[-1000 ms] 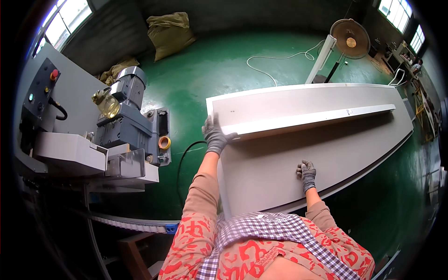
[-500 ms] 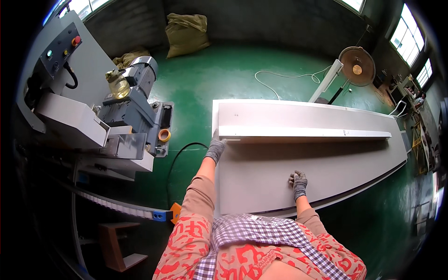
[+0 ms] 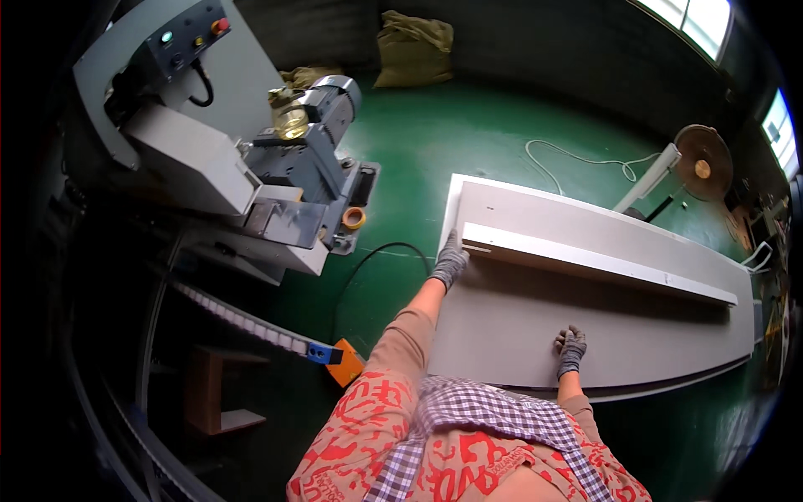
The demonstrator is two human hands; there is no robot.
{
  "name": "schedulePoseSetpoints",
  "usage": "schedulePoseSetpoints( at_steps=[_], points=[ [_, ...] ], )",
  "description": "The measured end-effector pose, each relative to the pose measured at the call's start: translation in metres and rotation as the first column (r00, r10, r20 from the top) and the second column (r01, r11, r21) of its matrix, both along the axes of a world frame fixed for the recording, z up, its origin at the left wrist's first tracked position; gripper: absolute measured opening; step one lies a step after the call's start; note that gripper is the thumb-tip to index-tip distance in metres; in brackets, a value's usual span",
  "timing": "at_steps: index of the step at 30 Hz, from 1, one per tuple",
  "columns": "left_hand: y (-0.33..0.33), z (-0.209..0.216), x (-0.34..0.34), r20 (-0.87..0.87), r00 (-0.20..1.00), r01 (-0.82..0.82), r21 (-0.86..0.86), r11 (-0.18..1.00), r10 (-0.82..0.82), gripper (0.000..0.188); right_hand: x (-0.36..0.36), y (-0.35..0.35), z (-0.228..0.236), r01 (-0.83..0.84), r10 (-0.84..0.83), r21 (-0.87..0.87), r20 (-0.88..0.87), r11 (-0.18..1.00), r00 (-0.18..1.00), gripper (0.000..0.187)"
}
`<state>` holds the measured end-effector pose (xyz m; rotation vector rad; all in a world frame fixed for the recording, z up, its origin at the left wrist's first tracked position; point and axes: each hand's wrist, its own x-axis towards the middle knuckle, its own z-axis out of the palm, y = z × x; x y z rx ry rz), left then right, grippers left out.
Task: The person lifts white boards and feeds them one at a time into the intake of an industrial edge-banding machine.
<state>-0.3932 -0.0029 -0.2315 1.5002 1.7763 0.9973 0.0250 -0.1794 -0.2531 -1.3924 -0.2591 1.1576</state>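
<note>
A long narrow white board [image 3: 602, 265] lies along the top of a stack of wide, pale grey-white panels [image 3: 510, 326]. At the board's left end, my left hand [image 3: 452, 260], in a grey knit glove, has its fingers closed on the end; part of the grip is hidden. My right hand [image 3: 570, 348], gloved too, is over the near part of the top panel, short of the board. Its fingers are curled in and nothing shows in them. Whether it touches the panel I cannot tell.
On the left stands a grey machine [image 3: 188, 159] with a motor [image 3: 335, 105], a roll of tape [image 3: 354, 217] and a roller rail [image 3: 242, 315]. An orange box [image 3: 345, 363] and a black cable are on the green floor. A fan [image 3: 703, 163] stands far right, a sack [image 3: 414, 50] behind.
The view has turned left, so machine, panels and board all appear farther right and tilted. My left hand stays at the board's end. My right hand remains curled over the panel.
</note>
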Motion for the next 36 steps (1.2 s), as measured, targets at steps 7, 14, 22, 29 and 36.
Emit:
schedulePoseSetpoints(
  at_steps=[7,14,22,29,36],
  points=[
    [-0.086,0.078,-0.082,0.042,0.992,-0.118,0.039,0.992,0.116,0.076,-0.001,0.001,0.003,-0.031,0.034,-0.055,0.041,0.998,0.999,0.030],
    [-0.163,0.131,-0.225,-0.169,0.928,-0.237,0.426,0.873,0.334,0.069,-0.014,0.006,-0.004,0.021,-0.021,-0.052,-0.005,0.998,1.000,0.028],
    [-0.153,0.181,-0.339,-0.596,0.723,-0.207,0.297,0.932,0.350,0.092,-0.125,0.016,0.012,-0.254,0.249,-0.191,-0.053,0.948,0.967,0.028],
    [-0.112,0.202,-0.368,-0.795,0.588,-0.195,0.034,0.980,0.145,0.105,-0.185,-0.012,0.054,-0.538,0.554,-0.275,-0.022,0.797,0.832,0.023],
    [-0.076,0.195,-0.373,-0.814,0.580,-0.155,-0.122,0.980,-0.010,0.107,-0.172,-0.028,0.067,-0.633,0.651,-0.302,-0.053,0.712,0.757,0.023]
  ],
)
